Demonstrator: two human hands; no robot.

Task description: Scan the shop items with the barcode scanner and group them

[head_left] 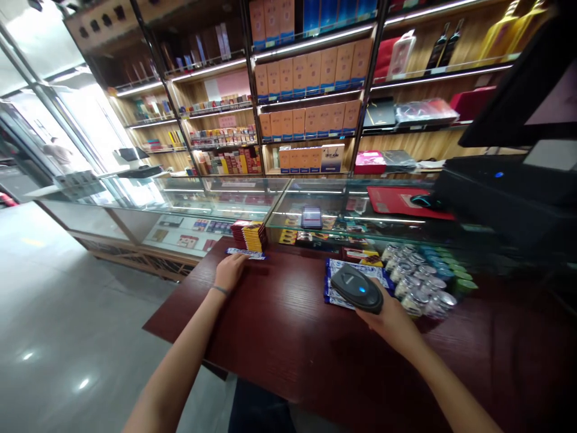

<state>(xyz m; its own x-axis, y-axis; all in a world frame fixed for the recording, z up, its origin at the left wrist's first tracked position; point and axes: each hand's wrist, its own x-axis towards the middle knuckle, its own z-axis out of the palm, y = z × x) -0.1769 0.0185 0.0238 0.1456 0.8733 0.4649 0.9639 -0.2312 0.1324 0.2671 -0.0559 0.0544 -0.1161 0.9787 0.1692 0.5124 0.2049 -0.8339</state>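
My right hand is wrapped round a black barcode scanner with a lit blue light. The scanner is over several blue-and-white packets lying flat on the dark red wooden table, and hides part of them. My left hand reaches to the table's far left part. Its fingers are closed on the near edge of a single blue-and-white packet, which lies flat. Just behind that packet stands a stack of red and yellow boxes.
Several silver-topped cans stand right of the packets, with green-topped ones beyond. A glass display counter borders the table's far side. On it lies a red mat with a mouse. A dark monitor rises at right.
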